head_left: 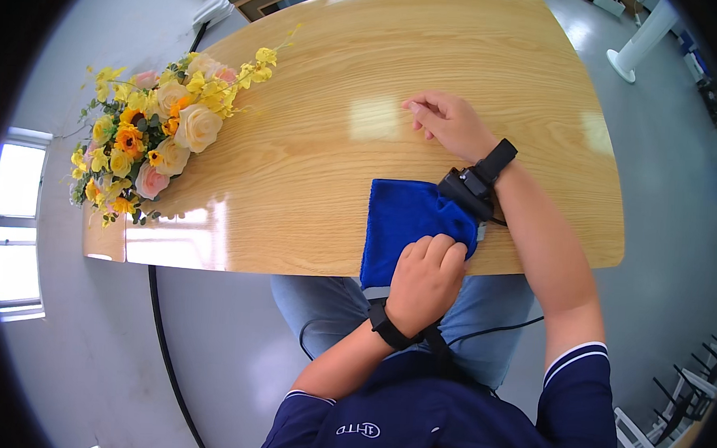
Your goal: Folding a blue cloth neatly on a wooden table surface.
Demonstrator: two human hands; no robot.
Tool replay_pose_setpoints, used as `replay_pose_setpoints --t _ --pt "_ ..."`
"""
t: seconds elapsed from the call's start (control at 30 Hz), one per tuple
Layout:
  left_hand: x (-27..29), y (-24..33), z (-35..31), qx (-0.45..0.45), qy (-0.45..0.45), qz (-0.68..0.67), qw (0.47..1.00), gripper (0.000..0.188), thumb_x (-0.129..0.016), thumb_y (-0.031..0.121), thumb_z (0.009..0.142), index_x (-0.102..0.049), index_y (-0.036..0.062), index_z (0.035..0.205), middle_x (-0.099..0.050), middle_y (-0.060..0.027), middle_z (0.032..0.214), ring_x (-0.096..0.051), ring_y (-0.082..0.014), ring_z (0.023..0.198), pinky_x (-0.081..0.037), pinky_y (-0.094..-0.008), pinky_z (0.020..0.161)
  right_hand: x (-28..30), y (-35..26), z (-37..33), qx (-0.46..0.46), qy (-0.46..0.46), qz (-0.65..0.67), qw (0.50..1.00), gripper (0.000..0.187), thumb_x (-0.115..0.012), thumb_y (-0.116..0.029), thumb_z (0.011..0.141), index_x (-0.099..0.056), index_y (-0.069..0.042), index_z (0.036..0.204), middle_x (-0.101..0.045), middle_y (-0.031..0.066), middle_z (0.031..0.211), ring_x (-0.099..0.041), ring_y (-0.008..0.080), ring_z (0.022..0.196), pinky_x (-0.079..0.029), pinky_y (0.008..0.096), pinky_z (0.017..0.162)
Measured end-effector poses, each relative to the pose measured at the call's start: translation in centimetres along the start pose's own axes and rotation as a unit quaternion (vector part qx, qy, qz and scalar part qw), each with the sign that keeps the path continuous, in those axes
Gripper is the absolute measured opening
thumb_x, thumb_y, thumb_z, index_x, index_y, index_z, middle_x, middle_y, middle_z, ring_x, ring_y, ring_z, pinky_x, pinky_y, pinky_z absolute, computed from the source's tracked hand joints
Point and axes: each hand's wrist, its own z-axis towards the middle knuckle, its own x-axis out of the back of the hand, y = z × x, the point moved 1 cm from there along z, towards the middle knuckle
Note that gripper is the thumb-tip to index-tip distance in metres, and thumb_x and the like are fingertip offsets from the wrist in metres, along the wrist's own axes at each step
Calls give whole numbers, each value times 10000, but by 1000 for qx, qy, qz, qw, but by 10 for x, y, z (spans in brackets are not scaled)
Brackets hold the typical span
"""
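A blue cloth (395, 226) with a soft nap lies at the front edge of the wooden table (314, 140), right of the middle. My left hand (429, 276) is closed at its near right part, knuckles up; the fingertips are hidden, and the fabric bunches beside them. Pale grey edges show from under the cloth at its near left corner and its right side; what they belong to is covered. Beyond the cloth, my right hand (454, 125) is over the tabletop with nothing in it, fingers loosely bent and apart. A black strapped device (470, 189) on my right wrist overlaps the cloth's far right corner.
A bouquet of yellow, cream and pink flowers (156, 136) stands at the table's left side. Black cables run from my wrist straps (389, 327) down over my lap. A white post (639, 44) rises from the floor at far right; chairs (691, 383) stand at lower right.
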Motion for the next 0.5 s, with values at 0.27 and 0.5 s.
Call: replay_pose_setpoints --t 0.27,0.5 --pt "4 1 2 14 3 -9 1000 207 -613 54 689 -510 37 868 -510 -97 810 -502 -276 723 -400 -364 638 0 0 0 10 -6 -6 1000 218 -494 -178 882 -591 0 963 -566 35 702 -524 82 627 -452 227 559" --pt "24 -21 3 73 7 -9 997 155 -577 43 747 -512 8 884 -518 -145 816 -505 -329 765 -402 -389 671 -1 -1 0 6 -19 -8 1000 234 -483 -186 894 -585 -23 1027 -556 15 739 -480 67 609 -430 200 565"
